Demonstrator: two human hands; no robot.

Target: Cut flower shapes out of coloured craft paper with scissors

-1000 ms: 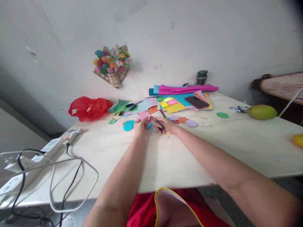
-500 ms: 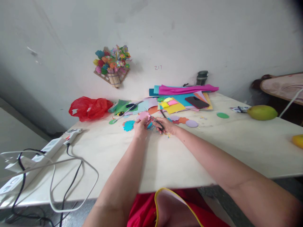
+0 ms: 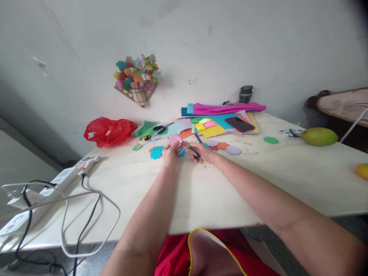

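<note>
Pinched in my left hand (image 3: 170, 152) is a pink paper flower (image 3: 174, 140) with a scalloped edge. My right hand (image 3: 202, 151) is closed round the dark handles of a pair of scissors (image 3: 194, 150), whose blades reach to the flower's right edge. A blue scalloped paper shape (image 3: 156, 152) lies left of my left hand. Beyond my right hand are an orange piece (image 3: 222, 146) and a pale purple paper oval (image 3: 233, 149). Small paper scraps (image 3: 204, 165) lie beneath the scissors.
Coloured sheets (image 3: 214, 131) with a phone (image 3: 239, 124) on them lie at the back. A second pair of scissors (image 3: 160, 128) and a red plastic bag (image 3: 107, 131) are at the back left. Looped cables (image 3: 119, 214) and a power strip (image 3: 61, 177) occupy the left. A mango-like fruit (image 3: 319, 136) sits right.
Both hands stay in almost the same place. The pink flower and the scissors have shifted only slightly against each other.
</note>
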